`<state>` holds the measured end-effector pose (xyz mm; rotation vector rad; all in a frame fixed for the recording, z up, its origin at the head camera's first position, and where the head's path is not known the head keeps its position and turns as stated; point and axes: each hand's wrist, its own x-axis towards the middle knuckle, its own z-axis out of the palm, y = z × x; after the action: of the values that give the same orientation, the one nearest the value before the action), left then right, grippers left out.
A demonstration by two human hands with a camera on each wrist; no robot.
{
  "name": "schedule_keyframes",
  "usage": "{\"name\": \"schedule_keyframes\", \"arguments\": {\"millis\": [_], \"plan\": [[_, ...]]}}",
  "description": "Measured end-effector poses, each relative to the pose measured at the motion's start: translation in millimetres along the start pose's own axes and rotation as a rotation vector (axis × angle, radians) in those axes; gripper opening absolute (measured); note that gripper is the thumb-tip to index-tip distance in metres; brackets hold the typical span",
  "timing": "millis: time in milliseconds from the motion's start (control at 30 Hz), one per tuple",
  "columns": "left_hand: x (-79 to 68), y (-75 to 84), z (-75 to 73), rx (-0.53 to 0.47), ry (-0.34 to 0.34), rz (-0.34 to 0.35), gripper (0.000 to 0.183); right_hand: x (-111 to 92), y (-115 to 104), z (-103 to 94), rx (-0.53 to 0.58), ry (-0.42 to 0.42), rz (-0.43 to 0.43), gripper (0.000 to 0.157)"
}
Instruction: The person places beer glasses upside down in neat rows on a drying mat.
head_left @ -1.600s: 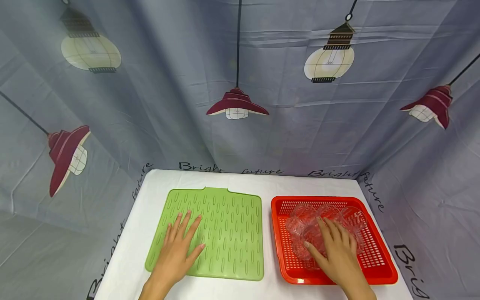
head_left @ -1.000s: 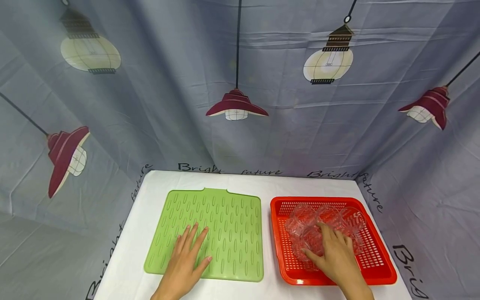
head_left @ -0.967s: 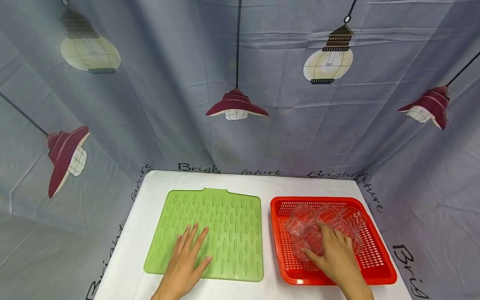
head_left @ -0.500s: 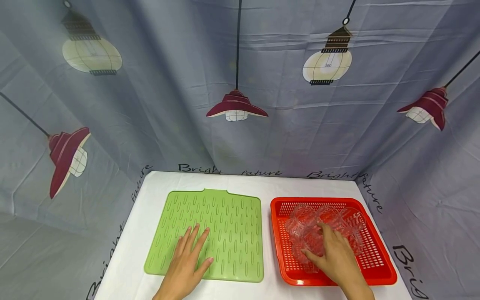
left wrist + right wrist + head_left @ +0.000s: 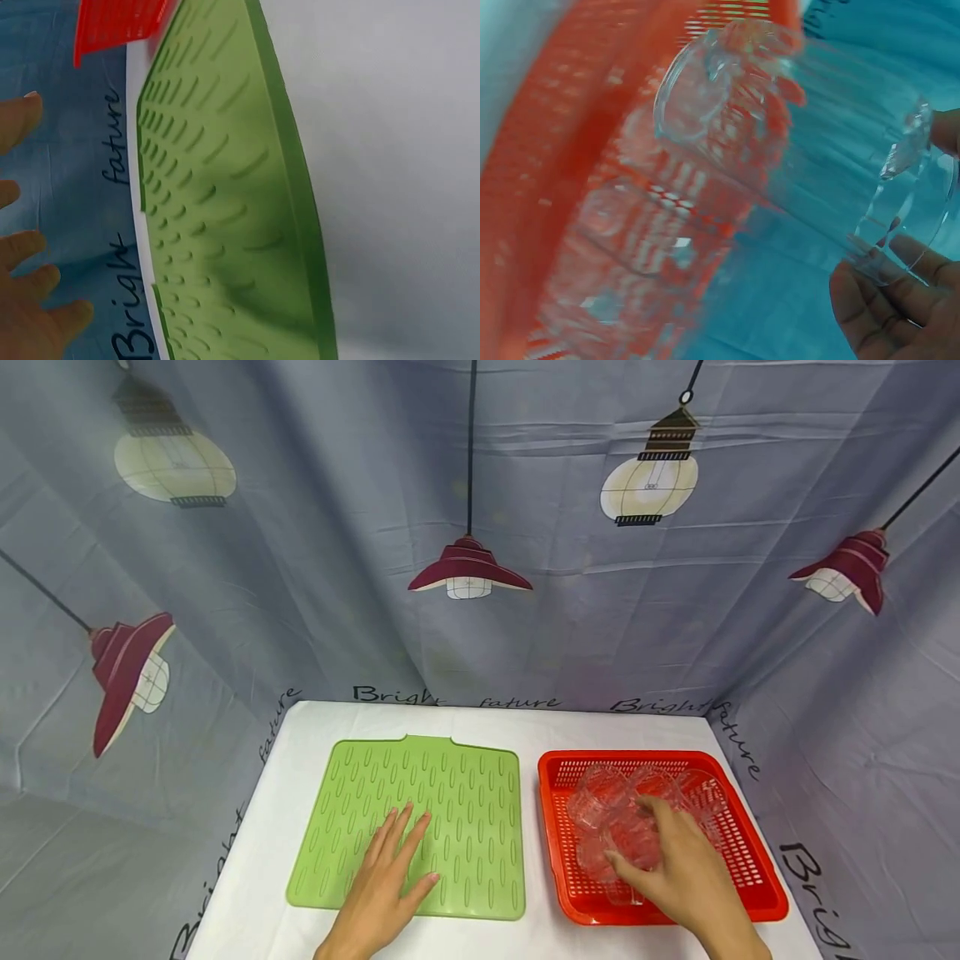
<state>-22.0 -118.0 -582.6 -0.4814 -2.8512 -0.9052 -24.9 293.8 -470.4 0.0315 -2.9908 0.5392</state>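
My right hand point(image 5: 686, 864) is over the red basket point(image 5: 553, 860). In the right wrist view its thumb and fingers grip the thick base of a clear drinking glass point(image 5: 840, 142), which lies tilted with its rim toward the basket. Several more clear glasses point(image 5: 600, 793) sit close together in the basket, partly hidden behind the hand. At the left, my left hand point(image 5: 382, 893) hovers with spread fingers over the near edge of a green ridged mat point(image 5: 480, 827). Nothing is in it, and the left wrist view shows its fingers point(image 5: 26, 247) apart from the mat.
Both the mat and the basket lie on a white-covered table point(image 5: 532, 893), with a narrow strip between them. A grey-blue curtain point(image 5: 337, 568) printed with lamps surrounds the table at the back and sides.
My right hand has gone from resting among the glasses to gripping one and has shifted slightly right with it. The left hand has drifted right and toward the mat's near edge.
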Motion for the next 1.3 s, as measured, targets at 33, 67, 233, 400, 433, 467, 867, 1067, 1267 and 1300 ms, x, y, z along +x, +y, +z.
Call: {"name": "schedule_keyframes", "arguments": {"millis": [33, 67, 233, 400, 433, 467, 867, 1067, 1267, 1300], "plan": [[1.1, 2.4, -0.1, -0.020, -0.008, 0.006, 0.093, 0, -3, -2.7, 0.007, 0.011, -0.011, 0.086], [2.4, 5.0, -0.1, -0.037, -0.012, 0.017, 0.094, -1, -6, -5.1, 0.016, 0.022, -0.024, 0.084], [9.5, 22.6, 2.1, -0.114, -0.027, 0.078, 0.101, -5, -24, -12.7, 0.074, 0.078, -0.094, 0.078], [16.9, 43.6, 8.3, -0.159, 0.019, 0.194, 0.108, -4, -43, -6.0, 0.189, 0.146, -0.234, 0.082], [18.5, 47.2, 10.1, -0.163, 0.033, 0.227, 0.109, -4, -47, -3.1, 0.218, 0.155, -0.261, 0.082], [20.2, 50.6, 11.7, -0.166, 0.045, 0.257, 0.109, -3, -50, -0.4, 0.247, 0.156, -0.282, 0.083], [22.2, 65.8, 26.8, -0.218, 0.021, 0.340, 0.115, -6, -77, 25.8, 0.414, 0.100, -0.388, 0.081], [18.0, 66.3, 29.9, -0.198, 0.005, 0.306, 0.110, -9, -81, 30.9, 0.396, 0.099, -0.403, 0.080], [16.9, 65.9, 32.6, -0.192, 0.037, 0.331, 0.111, -11, -80, 33.5, 0.397, 0.068, -0.380, 0.080], [16.8, 65.9, 32.7, -0.191, 0.041, 0.332, 0.111, -11, -80, 33.9, 0.396, 0.064, -0.379, 0.080]]}}
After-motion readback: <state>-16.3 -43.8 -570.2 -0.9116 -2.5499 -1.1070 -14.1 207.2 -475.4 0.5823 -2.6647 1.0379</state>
